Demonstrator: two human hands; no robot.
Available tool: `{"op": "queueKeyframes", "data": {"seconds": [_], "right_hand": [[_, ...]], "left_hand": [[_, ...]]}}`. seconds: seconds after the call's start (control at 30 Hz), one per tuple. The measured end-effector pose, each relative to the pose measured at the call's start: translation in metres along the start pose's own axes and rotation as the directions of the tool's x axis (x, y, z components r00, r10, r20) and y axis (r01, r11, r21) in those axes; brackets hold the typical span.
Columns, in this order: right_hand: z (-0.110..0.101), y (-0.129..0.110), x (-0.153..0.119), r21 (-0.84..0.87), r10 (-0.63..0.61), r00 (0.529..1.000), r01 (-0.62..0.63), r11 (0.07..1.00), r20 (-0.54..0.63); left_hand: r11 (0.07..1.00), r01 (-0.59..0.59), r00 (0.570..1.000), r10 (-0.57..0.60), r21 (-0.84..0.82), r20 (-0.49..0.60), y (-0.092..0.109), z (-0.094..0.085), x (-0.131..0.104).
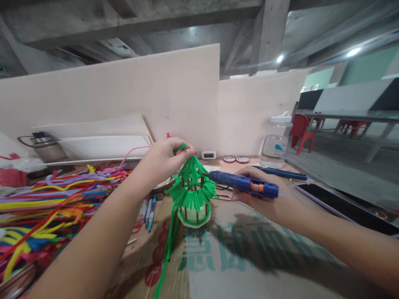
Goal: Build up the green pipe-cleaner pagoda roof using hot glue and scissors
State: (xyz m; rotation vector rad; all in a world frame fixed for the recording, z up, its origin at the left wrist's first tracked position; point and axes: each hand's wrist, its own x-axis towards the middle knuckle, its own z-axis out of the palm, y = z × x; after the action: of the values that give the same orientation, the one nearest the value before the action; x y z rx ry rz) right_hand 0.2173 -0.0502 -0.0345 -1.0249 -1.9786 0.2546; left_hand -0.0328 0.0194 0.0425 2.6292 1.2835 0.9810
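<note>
A small pagoda model made of green pipe cleaners with brown posts stands on the cardboard in front of me. My left hand is closed at its peak, pinching a green pipe cleaner between thumb and fingers. From the right, my right hand grips a blue hot glue gun, an orange part showing in its body. The gun's nozzle points left, close to the upper roof; whether it touches cannot be made out. Long green pipe cleaners trail from the model's left side down toward me.
Many coloured pipe cleaners are heaped at left, with pens beside them. A water bottle, a small digital clock and a phone lie around the back and right. A white partition rises behind.
</note>
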Motion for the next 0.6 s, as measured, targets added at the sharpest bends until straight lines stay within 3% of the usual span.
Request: {"op": "queueKeyframes", "data": {"seconds": [0.2, 0.6], "right_hand": [[0.0054, 0.006, -0.0012, -0.007, 0.056, 0.996, -0.056, 0.998, -0.07], [0.0048, 0.0091, -0.003, -0.059, 0.058, 0.998, -0.059, 0.997, -0.015]], "left_hand": [[1.0, -0.003, 1.0, 0.003, -0.005, 0.01, 0.0001, 0.0015, 0.001], [1.0, 0.0, 1.0, 0.0, 0.008, 0.017, 0.0006, 0.0009, 0.0006]]}}
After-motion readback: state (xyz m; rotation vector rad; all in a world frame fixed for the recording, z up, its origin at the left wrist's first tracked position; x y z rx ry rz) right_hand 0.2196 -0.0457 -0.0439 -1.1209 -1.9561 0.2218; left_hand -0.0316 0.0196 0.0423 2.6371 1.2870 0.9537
